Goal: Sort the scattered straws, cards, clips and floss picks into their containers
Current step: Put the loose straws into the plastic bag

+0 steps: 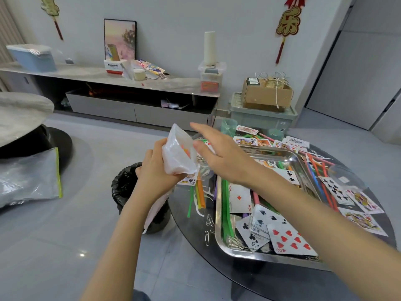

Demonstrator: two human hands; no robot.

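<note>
Where the left grip (156, 166) curls its fingers round the lower half of a cloudy white plastic bag (180, 153), the bag stands nearly upright. Its long axis runs from the palm up to a corner that points toward the far wall, and something orange shows through it. The right grip (219, 155) lies flat and loose just beside the bag's right edge, fingers straight and holding nothing, fingertips pointing up and to the left; whether the thumb touches the plastic I cannot tell.

Both hang over the left edge of a round dark glass desk (193, 227). Under the bag a king of spades (191, 180) pokes out, its "K" readable. Just nearer, loose straws (198, 195) in orange and green lie on the desk, long axes running toward and away from the person, with two paper clips (207, 231) close by.

To the right, a steel tray (238, 254) holds a green bundle (226, 205) of straws lying along its left wall and an ace of diamonds (239, 197) marked "A". In its near corner a seven of spades (268, 217), a six of clubs (252, 237) and an eight of hearts (288, 240) overlap. Red, blue and orange straws (321, 179) lie outside the tray's right wall, parallel to it.

On the floor stands a black-lined bin (127, 187). Farther off, a box (113, 66) on the shelf reads "Panasonic", and a red-and-gold wall hanging (287, 20) bears the character 乐.
</note>
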